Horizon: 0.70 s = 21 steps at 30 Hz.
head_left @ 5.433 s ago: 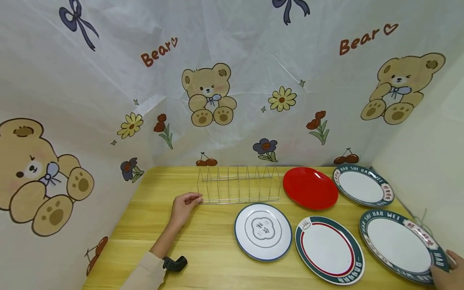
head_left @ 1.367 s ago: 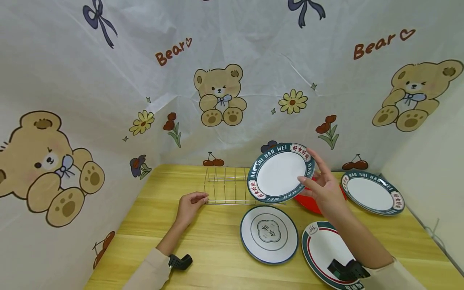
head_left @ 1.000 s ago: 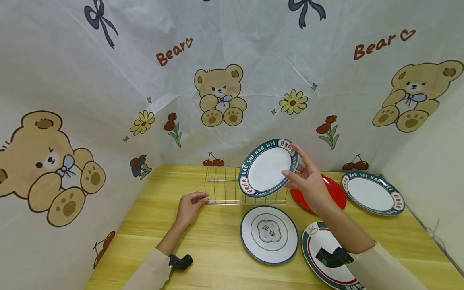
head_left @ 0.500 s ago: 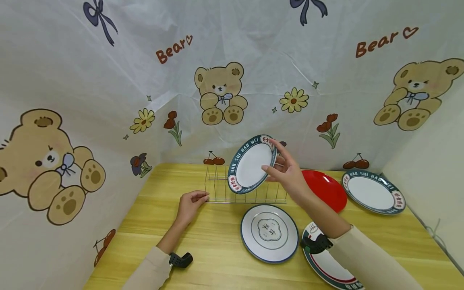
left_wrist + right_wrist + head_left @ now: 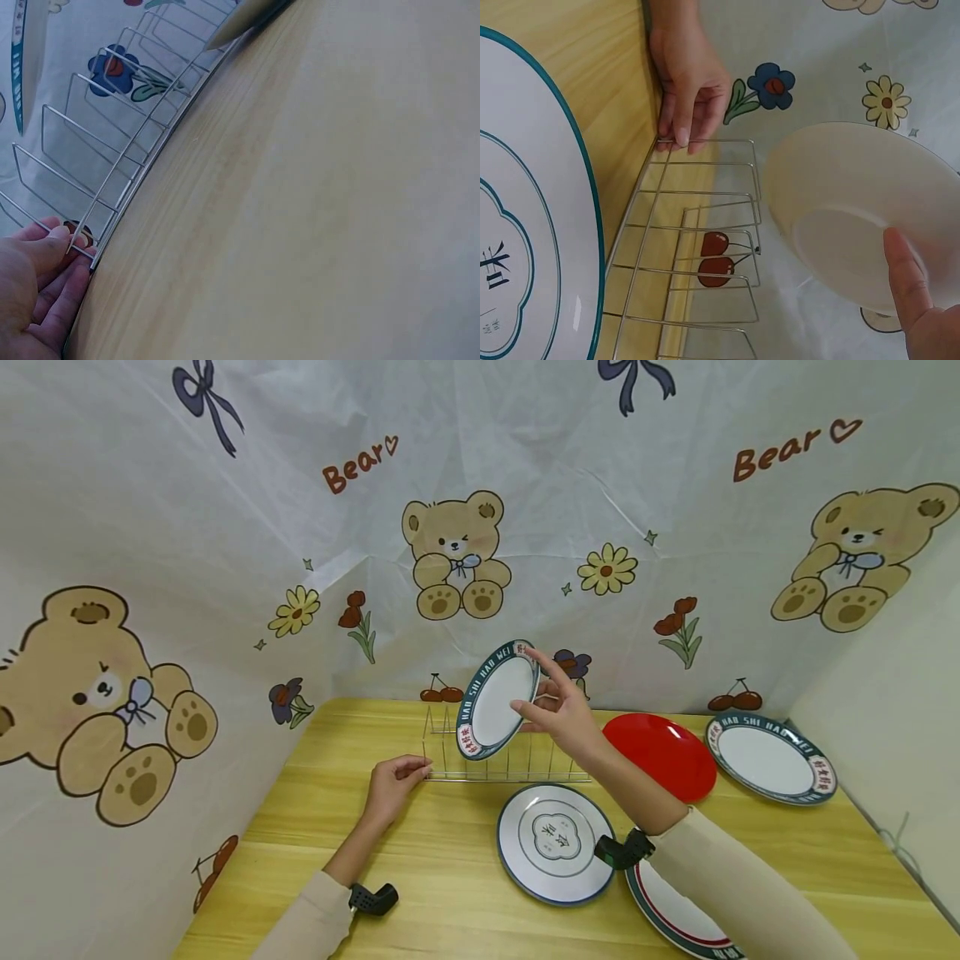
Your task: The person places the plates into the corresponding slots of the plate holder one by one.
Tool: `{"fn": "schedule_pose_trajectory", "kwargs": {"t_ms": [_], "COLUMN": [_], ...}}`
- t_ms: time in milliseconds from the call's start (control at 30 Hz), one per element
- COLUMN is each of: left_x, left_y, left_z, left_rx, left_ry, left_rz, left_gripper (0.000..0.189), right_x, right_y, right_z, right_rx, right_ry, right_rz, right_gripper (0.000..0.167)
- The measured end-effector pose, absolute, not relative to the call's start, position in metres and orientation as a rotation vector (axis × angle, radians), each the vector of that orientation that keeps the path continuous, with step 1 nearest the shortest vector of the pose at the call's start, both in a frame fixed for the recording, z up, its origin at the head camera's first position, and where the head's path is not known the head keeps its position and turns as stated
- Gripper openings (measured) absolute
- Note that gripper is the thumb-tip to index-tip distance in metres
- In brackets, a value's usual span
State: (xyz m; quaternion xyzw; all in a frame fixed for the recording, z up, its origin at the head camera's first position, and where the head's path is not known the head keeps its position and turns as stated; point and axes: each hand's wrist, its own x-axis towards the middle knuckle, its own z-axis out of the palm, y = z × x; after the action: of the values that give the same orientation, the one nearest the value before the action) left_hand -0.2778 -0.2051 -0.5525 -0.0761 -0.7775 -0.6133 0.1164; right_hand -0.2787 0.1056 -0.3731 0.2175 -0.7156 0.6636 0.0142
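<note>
My left hand [image 5: 390, 789] pinches the left end of a wire plate rack [image 5: 510, 775] standing on the table; the left wrist view shows thumb and fingers on its end wire. My right hand [image 5: 566, 718] grips a white plate [image 5: 501, 702] with a dark green lettered rim by its right edge, thumb on the front face. That plate is tilted steeply above the rack's left half, hiding some of its wires. In the right wrist view the plate's pale underside [image 5: 817, 180] is apart from the rack wires, which hold no plate.
A blue-rimmed white plate [image 5: 557, 843] lies in front of the rack. To the right are a red plate [image 5: 667, 756] and another green-rimmed lettered plate [image 5: 772, 756]. A red-ringed plate [image 5: 675, 902] is partly under my right forearm. A bear-print cloth [image 5: 525, 468] hangs behind.
My right hand took the lettered plate from the table's right front, lifted it and carried it left over the rack, turning it steeper. My left hand stays on the rack end.
</note>
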Motion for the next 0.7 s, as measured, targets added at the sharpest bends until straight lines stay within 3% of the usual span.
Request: {"fn": "schedule_pose_trajectory", "kwargs": {"t_ms": [700], "left_x": [-0.276], "left_y": [-0.202], "left_z": [-0.551], "left_rx": [-0.179], "left_ry": [-2.257], "left_rz": [-1.794], "left_gripper": [0.012], "right_x": [-0.294], "right_y": [0.068], "right_z": [-0.384], "right_rx": [0.759], "right_ry": [-2.35], "right_rz": [1.986], "right_gripper": [0.084]}}
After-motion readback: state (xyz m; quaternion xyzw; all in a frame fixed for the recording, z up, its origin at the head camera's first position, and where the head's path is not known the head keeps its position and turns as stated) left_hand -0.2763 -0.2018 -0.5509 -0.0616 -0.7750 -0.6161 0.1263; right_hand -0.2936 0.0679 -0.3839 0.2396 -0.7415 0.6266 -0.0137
